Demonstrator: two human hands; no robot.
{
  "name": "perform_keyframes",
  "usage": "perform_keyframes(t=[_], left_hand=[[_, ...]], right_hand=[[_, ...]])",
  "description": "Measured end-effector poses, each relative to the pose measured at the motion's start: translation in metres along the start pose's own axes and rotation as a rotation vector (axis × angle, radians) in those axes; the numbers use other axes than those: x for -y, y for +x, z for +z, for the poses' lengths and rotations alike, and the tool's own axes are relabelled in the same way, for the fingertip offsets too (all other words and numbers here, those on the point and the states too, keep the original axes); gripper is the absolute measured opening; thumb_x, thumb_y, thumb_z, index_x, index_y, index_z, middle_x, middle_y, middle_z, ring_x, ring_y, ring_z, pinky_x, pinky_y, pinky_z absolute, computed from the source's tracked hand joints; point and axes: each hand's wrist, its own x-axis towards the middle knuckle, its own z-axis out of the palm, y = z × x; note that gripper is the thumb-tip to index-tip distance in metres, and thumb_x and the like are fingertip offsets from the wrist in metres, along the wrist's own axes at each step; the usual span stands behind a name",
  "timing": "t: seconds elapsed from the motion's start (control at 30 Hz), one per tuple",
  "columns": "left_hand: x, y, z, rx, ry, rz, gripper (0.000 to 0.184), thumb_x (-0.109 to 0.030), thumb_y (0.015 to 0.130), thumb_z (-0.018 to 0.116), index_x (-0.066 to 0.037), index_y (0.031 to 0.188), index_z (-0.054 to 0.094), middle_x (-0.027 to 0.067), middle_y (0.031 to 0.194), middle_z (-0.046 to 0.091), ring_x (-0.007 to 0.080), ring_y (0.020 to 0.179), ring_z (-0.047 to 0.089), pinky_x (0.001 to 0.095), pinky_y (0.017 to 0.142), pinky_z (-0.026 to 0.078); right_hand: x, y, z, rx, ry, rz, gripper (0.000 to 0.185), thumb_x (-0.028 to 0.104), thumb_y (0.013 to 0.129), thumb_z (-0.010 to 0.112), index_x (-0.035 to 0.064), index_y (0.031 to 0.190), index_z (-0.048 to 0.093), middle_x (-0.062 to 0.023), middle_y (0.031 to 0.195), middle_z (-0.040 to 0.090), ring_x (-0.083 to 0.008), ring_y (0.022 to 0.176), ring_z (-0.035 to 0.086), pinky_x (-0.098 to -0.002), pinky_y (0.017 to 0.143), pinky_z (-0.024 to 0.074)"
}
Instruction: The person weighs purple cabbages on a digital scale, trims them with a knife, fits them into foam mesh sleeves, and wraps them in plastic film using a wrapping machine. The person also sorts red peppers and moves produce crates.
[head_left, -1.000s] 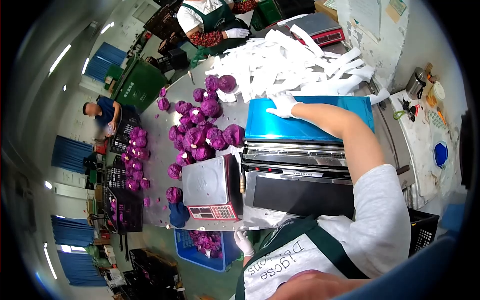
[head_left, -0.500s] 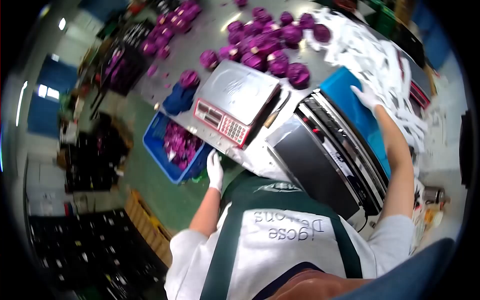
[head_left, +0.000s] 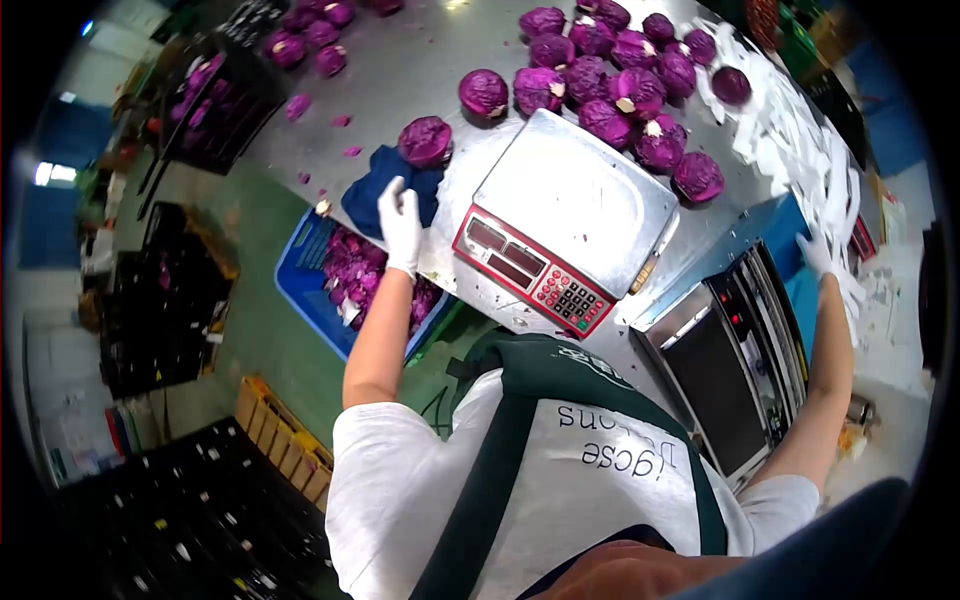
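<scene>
My left hand point(head_left: 402, 228), in a white glove, is at the edge of a dark blue cloth point(head_left: 368, 196), its fingers slightly apart; whether it touches the cloth I cannot tell. One purple cabbage point(head_left: 425, 142) rests beside the cloth. To the right stands a scale point(head_left: 575, 205) with a red keypad front and a bare metal plate. My right hand point(head_left: 818, 254), also gloved, is spread at the blue top point(head_left: 790, 225) of a wrapping machine point(head_left: 715, 370) and holds nothing. A knife handle point(head_left: 643, 274) shows at the scale's right edge.
More purple cabbages point(head_left: 590, 78) lie behind the scale. White strips point(head_left: 770, 120) are heaped at the back right. Below the table edge is a blue basket point(head_left: 310, 290) of purple leaves. A black crate point(head_left: 225, 100) stands at the left.
My left hand has risen from beside the blue basket to the blue cloth. My right hand stays on the machine's blue top. The view has turned towards the scale.
</scene>
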Motion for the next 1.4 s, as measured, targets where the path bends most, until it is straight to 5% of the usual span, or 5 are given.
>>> perform_keyframes(t=[0.33,0.47,0.6,1.03,1.4], left_hand=[[-0.031,0.112,0.097,0.289,-0.013,0.161,0.037,-0.015,0.094,0.058,-0.001,0.128,0.053,0.0136,0.12,0.055,0.0214,0.102,0.056,0.0321,0.092,0.045],[-0.055,0.114,0.135,0.398,-0.048,0.303,0.043,-0.01,0.091,0.06,-0.004,0.132,0.05,0.0154,0.13,0.05,0.0293,0.123,0.048,0.0363,0.105,0.037],[-0.059,0.122,0.138,0.39,-0.044,0.269,0.042,-0.009,0.091,0.059,-0.004,0.132,0.05,0.0159,0.131,0.049,0.0284,0.124,0.047,0.0372,0.107,0.036],[-0.082,0.1,0.109,0.415,-0.372,-0.186,0.038,-0.007,0.098,0.049,-0.001,0.135,0.048,0.0091,0.123,0.053,0.0178,0.111,0.054,0.0293,0.095,0.043],[-0.136,0.002,0.102,0.795,-0.52,-0.173,0.042,-0.01,0.098,0.047,-0.002,0.139,0.044,0.0136,0.131,0.049,0.0224,0.12,0.049,0.0338,0.103,0.039]], right_hand=[[0.397,-0.009,-0.013,-0.206,0.187,-0.318,0.066,0.032,0.085,0.065,0.0052,0.141,0.043,-0.0203,0.14,0.047,-0.0353,0.129,0.045,-0.0405,0.11,0.0344],[0.475,0.045,0.01,-0.154,0.238,-0.022,0.095,0.052,0.081,0.068,-0.0011,0.147,0.026,-0.0258,0.146,0.038,-0.0401,0.132,0.042,-0.0424,0.11,0.035],[0.495,0.101,0.041,-0.033,0.503,0.324,0.106,0.059,0.073,0.073,-0.0013,0.147,0.027,-0.0273,0.144,0.04,-0.041,0.13,0.045,-0.0433,0.109,0.0375],[0.472,0.081,0.038,-0.021,1.319,0.363,0.075,0.034,0.075,0.081,0.0017,0.134,0.047,-0.014,0.115,0.061,-0.0189,0.1,0.061,-0.0335,0.081,0.0515],[0.554,-0.128,0.074,-0.235,1.236,0.039,0.084,0.032,0.074,0.08,0.0027,0.14,0.037,-0.018,0.133,0.046,-0.0305,0.125,0.046,-0.0409,0.107,0.0371]])
